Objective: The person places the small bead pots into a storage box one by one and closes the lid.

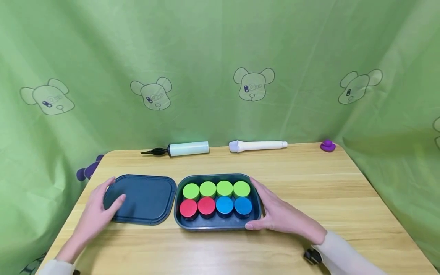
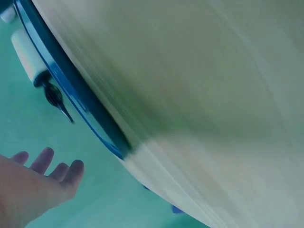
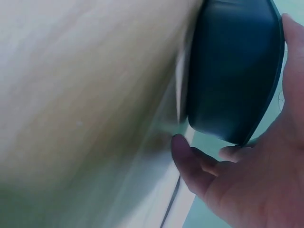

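A dark blue rounded box [image 1: 220, 225] stands in the middle of the table, with its flat matching lid [image 1: 144, 198] lying to its left. Inside the box are two rows of short round pieces: a far row of green-topped pieces [image 1: 207, 188], then red-topped pieces [image 1: 206, 206] and blue-topped pieces [image 1: 224, 206] nearer. My right hand [image 1: 280, 214] spans the box's right end, thumb at the near rim and fingers at the far corner; the right wrist view shows the box wall [image 3: 232, 71] between them. By the lid's left edge, my left hand [image 1: 97, 210] has its fingers spread, holding nothing.
Along the table's back edge lie a hand pump [image 1: 189, 148], a white microphone-shaped stick [image 1: 259, 146] and a purple toy duck [image 1: 328, 146]. A green curtain [image 1: 206, 38] rises behind the table [image 1: 223, 252]. Something purple [image 1: 90, 169] shows past the left edge.
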`<action>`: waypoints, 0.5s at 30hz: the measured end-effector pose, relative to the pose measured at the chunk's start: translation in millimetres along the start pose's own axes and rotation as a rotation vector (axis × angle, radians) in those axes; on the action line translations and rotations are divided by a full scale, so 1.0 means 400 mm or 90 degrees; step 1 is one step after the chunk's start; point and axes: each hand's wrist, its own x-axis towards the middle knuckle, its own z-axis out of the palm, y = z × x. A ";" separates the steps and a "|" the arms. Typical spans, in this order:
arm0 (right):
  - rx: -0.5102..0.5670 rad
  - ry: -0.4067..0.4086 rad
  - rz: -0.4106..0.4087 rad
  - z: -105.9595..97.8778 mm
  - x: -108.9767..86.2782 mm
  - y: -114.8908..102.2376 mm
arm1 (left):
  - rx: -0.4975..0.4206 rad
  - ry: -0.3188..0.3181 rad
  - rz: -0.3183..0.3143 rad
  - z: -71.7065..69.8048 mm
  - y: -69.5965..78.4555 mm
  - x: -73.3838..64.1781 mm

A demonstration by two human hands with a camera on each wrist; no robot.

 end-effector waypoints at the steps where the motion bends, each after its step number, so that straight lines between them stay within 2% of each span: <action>1: 0.003 -0.003 0.004 -0.001 -0.001 -0.001 | 0.001 -0.004 -0.006 -0.008 -0.009 0.002; 9: -0.038 0.005 -0.020 -0.012 -0.013 -0.010 | -0.002 -0.051 -0.042 -0.044 -0.068 0.014; 11: -0.041 0.001 -0.009 -0.012 -0.014 -0.008 | 0.004 -0.048 -0.043 -0.044 -0.077 0.016; 15: -0.028 -0.010 0.010 -0.007 -0.012 -0.005 | 0.037 -0.013 -0.029 -0.041 -0.100 0.015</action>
